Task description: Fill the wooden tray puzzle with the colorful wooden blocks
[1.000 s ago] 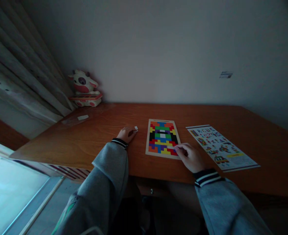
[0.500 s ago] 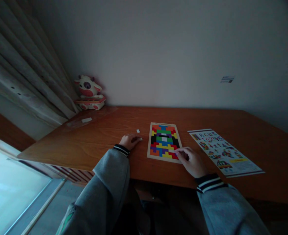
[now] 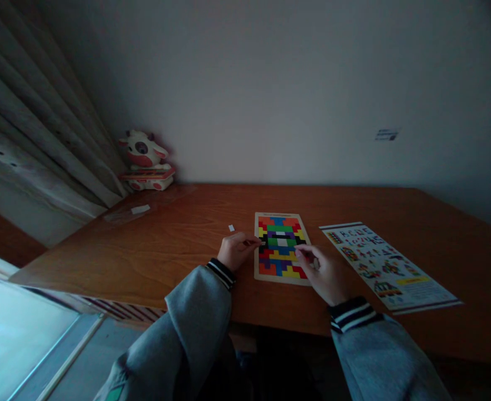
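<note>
A wooden puzzle board [image 3: 257, 256] filled with bright block-shaped pieces lies flat on the table in front of me. Over its left edge, my left hand [image 3: 237, 249] pinches a small white piece [image 3: 263, 243] between thumb and fingertips. My right hand [image 3: 321, 272] is at the board's right edge, thumb and finger pinched together above the pieces; what they hold, if anything, is too small to make out. Another small white piece [image 3: 231, 228] rests on the table, just beyond my left hand.
To the right lies a printed sheet [image 3: 395, 267] with coloured figures. A cow-shaped toy [image 3: 147, 161] stands at the back left of the wooden table [image 3: 178, 239], near the curtain [image 3: 48, 122]. A clear plastic wrapper with a white label [image 3: 140, 209] lies before the toy.
My left hand has lifted a small white piece off the table and moved right, over the board's left edge. My right hand has shifted slightly away from me along the board's right side.
</note>
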`<state>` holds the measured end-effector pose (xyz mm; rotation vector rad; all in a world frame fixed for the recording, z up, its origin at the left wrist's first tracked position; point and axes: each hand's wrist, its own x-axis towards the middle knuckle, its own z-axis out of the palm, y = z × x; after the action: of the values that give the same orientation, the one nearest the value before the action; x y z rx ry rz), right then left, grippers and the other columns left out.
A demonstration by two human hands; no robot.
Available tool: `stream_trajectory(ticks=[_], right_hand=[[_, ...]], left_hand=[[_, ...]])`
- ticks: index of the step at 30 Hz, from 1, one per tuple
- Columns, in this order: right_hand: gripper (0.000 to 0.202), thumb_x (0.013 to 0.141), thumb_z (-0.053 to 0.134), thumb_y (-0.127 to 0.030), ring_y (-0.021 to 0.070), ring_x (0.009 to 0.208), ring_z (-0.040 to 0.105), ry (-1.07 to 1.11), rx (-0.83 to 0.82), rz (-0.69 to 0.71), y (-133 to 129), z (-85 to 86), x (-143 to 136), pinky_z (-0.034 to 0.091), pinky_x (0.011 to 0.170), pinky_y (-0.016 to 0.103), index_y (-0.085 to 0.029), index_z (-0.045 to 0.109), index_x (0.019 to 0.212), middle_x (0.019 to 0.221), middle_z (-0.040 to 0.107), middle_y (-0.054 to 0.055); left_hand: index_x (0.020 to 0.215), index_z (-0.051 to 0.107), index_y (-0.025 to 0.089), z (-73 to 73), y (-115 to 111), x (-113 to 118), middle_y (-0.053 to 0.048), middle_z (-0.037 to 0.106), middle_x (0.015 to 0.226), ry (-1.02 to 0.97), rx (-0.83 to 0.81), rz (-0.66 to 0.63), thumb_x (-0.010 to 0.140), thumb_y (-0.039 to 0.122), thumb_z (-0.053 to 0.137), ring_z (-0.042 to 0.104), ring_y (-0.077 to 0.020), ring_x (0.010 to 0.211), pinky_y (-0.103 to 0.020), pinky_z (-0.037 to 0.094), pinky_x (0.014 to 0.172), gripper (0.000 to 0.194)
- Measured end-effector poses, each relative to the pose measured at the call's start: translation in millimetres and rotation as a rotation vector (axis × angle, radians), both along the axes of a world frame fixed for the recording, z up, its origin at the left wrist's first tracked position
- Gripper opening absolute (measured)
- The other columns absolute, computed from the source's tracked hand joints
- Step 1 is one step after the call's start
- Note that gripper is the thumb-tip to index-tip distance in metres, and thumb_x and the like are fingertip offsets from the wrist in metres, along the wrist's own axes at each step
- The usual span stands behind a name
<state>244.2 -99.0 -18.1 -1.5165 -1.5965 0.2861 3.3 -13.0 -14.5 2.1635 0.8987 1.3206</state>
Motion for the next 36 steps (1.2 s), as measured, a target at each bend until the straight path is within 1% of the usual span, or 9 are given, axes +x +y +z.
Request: stream_trajectory(ticks=[6, 13, 15, 17, 20, 22, 29, 33, 36], right_hand=[[0.023, 0.091, 0.057, -0.041, 0.0209, 0.087, 0.067, -0.020, 0.098, 0.259, 7.1, 2.9, -16.3, 0.056, 0.083, 0.038, -0.025, 0.069, 0.103, 0.099, 0.072, 0.006], [0.021, 0.091, 0.056, -0.043, 0.0189, 0.077, 0.067, 0.010, 0.088, 0.258, 6.4, 0.4, -15.9, 0.057, 0.070, 0.032, -0.024, 0.066, 0.093, 0.088, 0.070, 0.005], [0.021, 0.091, 0.055, -0.044, 0.0187, 0.075, 0.066, 0.006, 0.092, 0.160, 6.7, -1.2, -13.7, 0.056, 0.069, 0.032, -0.024, 0.064, 0.092, 0.086, 0.069, 0.005], [0.023, 0.090, 0.054, -0.046, 0.0189, 0.073, 0.066, 0.040, 0.101, 0.037, 7.2, -3.9, -10.9, 0.055, 0.068, 0.032, -0.024, 0.060, 0.091, 0.089, 0.070, 0.006], [0.026, 0.089, 0.055, -0.050, 0.0198, 0.078, 0.067, 0.173, 0.097, -0.042, 8.2, -10.2, -5.1, 0.056, 0.070, 0.033, -0.024, 0.054, 0.085, 0.103, 0.071, 0.010], [0.029, 0.087, 0.055, -0.053, 0.0209, 0.082, 0.069, 0.288, 0.091, -0.049, 8.9, -14.8, -0.1, 0.056, 0.073, 0.035, -0.025, 0.050, 0.081, 0.107, 0.070, 0.011], [0.033, 0.082, 0.061, -0.056, 0.0231, 0.084, 0.071, 0.457, 0.013, -0.061, 15.6, -22.2, 17.5, 0.059, 0.072, 0.036, -0.026, 0.048, 0.078, 0.099, 0.074, 0.009], [0.033, 0.083, 0.060, -0.057, 0.0228, 0.070, 0.071, 0.454, -0.011, -0.053, 21.9, -22.5, 25.0, 0.059, 0.063, 0.035, -0.025, 0.051, 0.080, 0.078, 0.073, 0.006], [0.032, 0.082, 0.061, -0.056, 0.0235, 0.067, 0.070, 0.435, -0.049, -0.039, 24.1, -23.2, 29.0, 0.058, 0.060, 0.036, -0.024, 0.055, 0.081, 0.075, 0.073, 0.005]], left_hand=[[0.087, 0.072, 0.016, -0.6, -11.6, 15.1, -0.007, 0.075, 0.087, -0.083, -0.148, -0.190, 0.082, 0.043, 0.072, 0.072, -0.0178, 0.079, -0.028, 0.061, 0.072, 0.027], [0.092, 0.072, 0.019, 1.1, -14.5, 21.0, -0.006, 0.074, 0.091, 0.021, -0.005, -0.243, 0.087, 0.035, 0.069, 0.070, -0.0171, 0.084, -0.030, 0.059, 0.079, 0.017], [0.098, 0.071, 0.021, 0.2, -5.2, 17.4, -0.007, 0.072, 0.103, 0.098, 0.080, -0.150, 0.089, 0.032, 0.066, 0.068, -0.0192, 0.098, -0.034, 0.056, 0.091, 0.015], [0.108, 0.068, 0.022, -2.8, 9.3, 10.3, -0.008, 0.067, 0.119, 0.183, 0.129, 0.051, 0.091, 0.027, 0.061, 0.062, -0.0220, 0.112, -0.040, 0.049, 0.102, 0.019], [0.122, 0.062, 0.020, -11.5, 33.2, -3.5, -0.012, 0.058, 0.135, 0.340, 0.084, 0.379, 0.091, 0.023, 0.056, 0.053, -0.0277, 0.125, -0.049, 0.043, 0.107, 0.031], [0.121, 0.062, 0.019, -18.0, 44.9, -11.2, -0.013, 0.056, 0.138, 0.402, 0.033, 0.497, 0.092, 0.023, 0.055, 0.050, -0.0298, 0.128, -0.051, 0.041, 0.108, 0.030], [0.100, 0.073, 0.021, -26.1, 54.9, -18.4, -0.010, 0.072, 0.112, 0.473, -0.007, 0.481, 0.092, 0.017, 0.051, 0.064, -0.0265, 0.106, -0.048, 0.048, 0.099, 0.024], [0.101, 0.074, 0.023, -23.1, 56.9, -18.0, -0.008, 0.073, 0.106, 0.465, 0.004, 0.425, 0.089, 0.010, 0.051, 0.066, -0.0234, 0.101, -0.041, 0.051, 0.097, 0.029], [0.099, 0.074, 0.022, -21.4, 57.7, -16.8, -0.008, 0.072, 0.107, 0.438, 0.007, 0.394, 0.088, 0.012, 0.054, 0.066, -0.0238, 0.101, -0.040, 0.053, 0.093, 0.025]])
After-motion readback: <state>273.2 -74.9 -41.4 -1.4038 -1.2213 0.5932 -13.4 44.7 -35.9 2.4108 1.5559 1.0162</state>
